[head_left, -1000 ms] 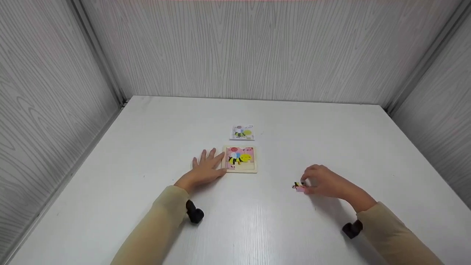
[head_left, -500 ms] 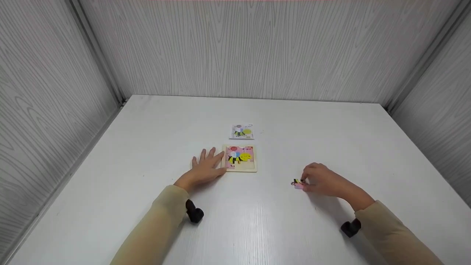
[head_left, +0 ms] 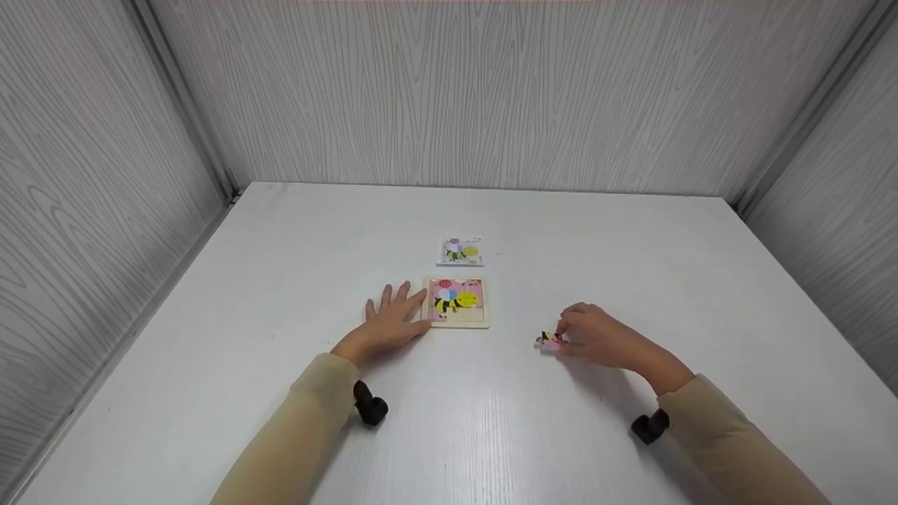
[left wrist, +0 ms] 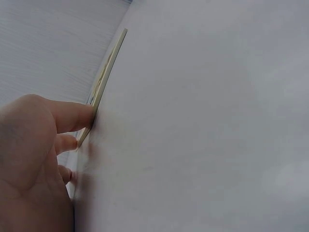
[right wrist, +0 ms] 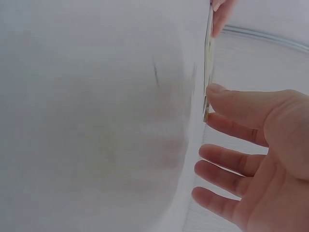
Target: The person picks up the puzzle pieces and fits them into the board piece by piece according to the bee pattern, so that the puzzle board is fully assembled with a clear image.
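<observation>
A small square wooden puzzle board (head_left: pixel 463 320), pale-rimmed, lies mid-table with a bee picture on pink; a strip along its lower right shows bare wood. Fingers spread, my left hand (head_left: pixel 389 325) rests at the board's left side, thumb and index touching its edge. The left wrist view shows that thumb against the thin board edge (left wrist: pixel 110 70). To the board's right, my right hand (head_left: pixel 596 337) pinches a pink, black and yellow puzzle piece (head_left: pixel 549 343) between thumb and index finger, low over the table. In the right wrist view its other fingers (right wrist: pixel 219 200) extend loosely.
Behind the board lies a white-edged card (head_left: pixel 461 251) with the same bee picture. The white table (head_left: pixel 295 252) is bounded by grey wood-grain panels (head_left: pixel 449 98) at the back and both sides. Black wrist cameras (head_left: pixel 370 407) sit at both sleeves.
My right hand has moved left and slightly away from me, bringing the pinched puzzle piece nearer the board. My left hand and the board have stayed in place.
</observation>
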Action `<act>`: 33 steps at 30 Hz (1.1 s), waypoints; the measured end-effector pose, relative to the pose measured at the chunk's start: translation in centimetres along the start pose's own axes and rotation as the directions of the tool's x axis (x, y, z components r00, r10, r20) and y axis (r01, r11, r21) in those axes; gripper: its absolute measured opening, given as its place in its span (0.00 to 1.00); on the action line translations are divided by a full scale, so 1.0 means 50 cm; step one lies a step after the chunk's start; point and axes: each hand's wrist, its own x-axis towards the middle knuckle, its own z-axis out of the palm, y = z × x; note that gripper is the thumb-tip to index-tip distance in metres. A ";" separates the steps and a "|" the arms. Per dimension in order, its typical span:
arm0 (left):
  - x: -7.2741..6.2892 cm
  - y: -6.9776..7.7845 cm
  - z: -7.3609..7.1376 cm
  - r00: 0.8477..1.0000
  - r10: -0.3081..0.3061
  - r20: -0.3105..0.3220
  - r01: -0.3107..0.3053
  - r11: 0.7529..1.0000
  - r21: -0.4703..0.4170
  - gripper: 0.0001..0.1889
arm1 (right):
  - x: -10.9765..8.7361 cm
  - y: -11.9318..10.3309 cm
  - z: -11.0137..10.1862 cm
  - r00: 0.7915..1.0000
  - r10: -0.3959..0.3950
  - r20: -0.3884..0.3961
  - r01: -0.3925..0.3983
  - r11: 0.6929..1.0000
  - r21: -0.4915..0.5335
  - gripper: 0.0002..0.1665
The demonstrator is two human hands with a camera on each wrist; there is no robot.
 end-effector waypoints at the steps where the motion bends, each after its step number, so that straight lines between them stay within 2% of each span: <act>1: -0.001 0.000 -0.001 1.000 0.000 0.000 0.000 1.000 -0.002 0.35 | 0.004 -0.003 0.000 1.000 -0.004 -0.002 0.004 1.000 0.007 0.06; 16: 0.003 -0.003 -0.004 1.000 0.003 0.013 -0.004 1.000 0.017 0.36 | 0.056 -0.037 0.012 0.999 -0.036 -0.028 0.038 0.994 0.100 0.07; 33: 0.003 -0.004 -0.003 1.000 0.007 0.006 -0.007 1.000 0.023 0.36 | 0.132 -0.089 0.027 0.999 0.026 0.042 -0.030 0.995 0.095 0.10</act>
